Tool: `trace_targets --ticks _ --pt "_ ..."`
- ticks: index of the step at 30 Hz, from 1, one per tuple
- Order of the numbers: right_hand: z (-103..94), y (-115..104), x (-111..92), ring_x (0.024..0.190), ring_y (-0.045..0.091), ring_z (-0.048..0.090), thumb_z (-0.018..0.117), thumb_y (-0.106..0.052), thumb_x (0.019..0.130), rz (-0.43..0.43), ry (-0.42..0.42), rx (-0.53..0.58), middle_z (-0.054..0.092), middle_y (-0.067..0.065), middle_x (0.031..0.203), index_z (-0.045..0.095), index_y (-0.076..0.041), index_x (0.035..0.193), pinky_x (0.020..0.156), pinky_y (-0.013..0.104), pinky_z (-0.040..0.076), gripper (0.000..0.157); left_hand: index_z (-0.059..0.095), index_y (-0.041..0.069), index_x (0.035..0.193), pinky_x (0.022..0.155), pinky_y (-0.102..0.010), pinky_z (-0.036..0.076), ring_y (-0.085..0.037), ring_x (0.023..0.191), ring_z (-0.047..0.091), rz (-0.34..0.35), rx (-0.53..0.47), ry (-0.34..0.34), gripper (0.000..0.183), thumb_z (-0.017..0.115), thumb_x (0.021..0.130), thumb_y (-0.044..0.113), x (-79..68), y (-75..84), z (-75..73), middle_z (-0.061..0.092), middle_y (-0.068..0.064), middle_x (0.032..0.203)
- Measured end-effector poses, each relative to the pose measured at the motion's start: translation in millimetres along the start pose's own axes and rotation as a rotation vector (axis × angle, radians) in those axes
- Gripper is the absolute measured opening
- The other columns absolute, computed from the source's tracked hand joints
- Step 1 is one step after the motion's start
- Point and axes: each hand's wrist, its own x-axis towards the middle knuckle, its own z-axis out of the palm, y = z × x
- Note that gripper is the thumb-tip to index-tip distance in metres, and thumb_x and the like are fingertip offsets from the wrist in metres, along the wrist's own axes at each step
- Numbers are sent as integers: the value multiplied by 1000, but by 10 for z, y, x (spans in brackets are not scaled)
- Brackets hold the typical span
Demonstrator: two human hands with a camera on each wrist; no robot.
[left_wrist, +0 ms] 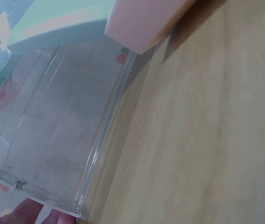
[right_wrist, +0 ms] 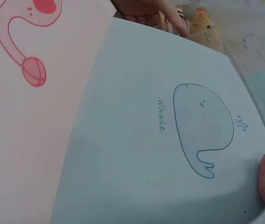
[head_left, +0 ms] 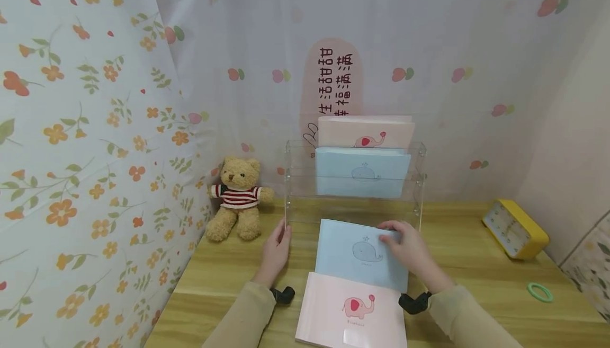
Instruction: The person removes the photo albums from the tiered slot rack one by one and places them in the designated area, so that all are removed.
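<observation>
pink booklet [head_left: 324,311]: lower edge cropped (head) | left hand [left_wrist: 24,212]: partly cropped (left wrist)

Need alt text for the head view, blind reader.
A person's right hand holds a blue whale booklet next to a pink elephant booklet, at a wooden table. Their left hand grips the left side of a clear rack, where another blue booklet sits in front of another pink booklet. A teddy bear sits left; a yellow clock stands right.
</observation>
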Motion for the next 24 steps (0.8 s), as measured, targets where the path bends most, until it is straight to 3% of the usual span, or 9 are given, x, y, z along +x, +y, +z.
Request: trace_targets --ticks 7,15,21,24 --pt "102 107 -68 131 46 63 80 -13 102 -8 34 21 69 23 139 79 -10 128 115 70 52 26 57 9 161 120 -65 49 -44 146 61 -44 -36 -21 52 58 116 34 25 -4 -15 63 -22 158" --pt "207 177 -181 123 41 67 81 -12 101 -6 8 31 71 20 130 80 -10 127 112 66 54 26 56 11 162 124 -64 46 -45 150 57 -56 -15 -25 51 57 116 34 -7 -38 -11 60 -21 161" --pt "268 218 -213 123 43 67 81 -12 101 -18 8 27 73 20 129 80 -9 126 111 66 54 25 59 12 160 118 -65 51 -48 145 61 -5 7 -6 54 56 116 42 7 -46 -5 64 -23 156" --pt "318 271 -245 129 47 66 80 -14 101 -9 -7 18 73 23 133 80 -8 126 112 67 53 26 61 16 159 117 -58 54 -45 141 64 4 37 19 55 56 115 49 36 -110 25 67 -19 154"
